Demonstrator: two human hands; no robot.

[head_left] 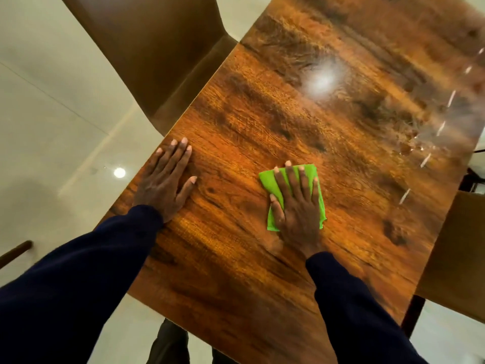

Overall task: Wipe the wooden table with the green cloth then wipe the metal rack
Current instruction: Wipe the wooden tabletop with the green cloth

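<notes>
Brown chair (157,53) beside wooden table (328,127); right hand (298,206) flat on green cloth (273,187).

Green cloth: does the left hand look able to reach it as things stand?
Probably yes: only open wooden table lies between the left hand and the green cloth, though the right hand covers most of it.
</notes>
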